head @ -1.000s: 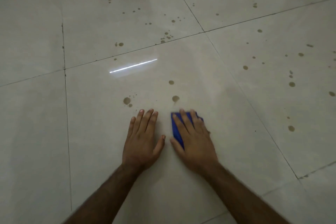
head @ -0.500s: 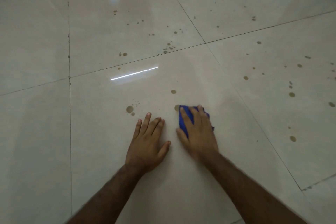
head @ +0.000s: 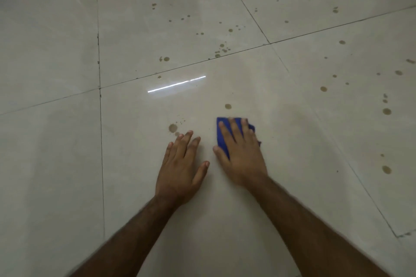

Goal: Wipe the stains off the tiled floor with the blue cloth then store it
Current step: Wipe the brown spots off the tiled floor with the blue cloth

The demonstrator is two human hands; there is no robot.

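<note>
Head view: right hand (head: 242,153) lies flat, fingers straight, pressing the blue cloth (head: 221,132) onto the tiled floor (head: 67,164). Left hand (head: 181,164) rests spread on the tile beside it, holding nothing. Brown stains (head: 172,128) dot the floor just beyond both hands.

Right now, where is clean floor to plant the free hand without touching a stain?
Left of the left hand, toward the vertical grout line, the tile is bare. Crowded: brown stains at its fingertips, one beyond the blue cloth under the right hand, more scattered far right.
</note>
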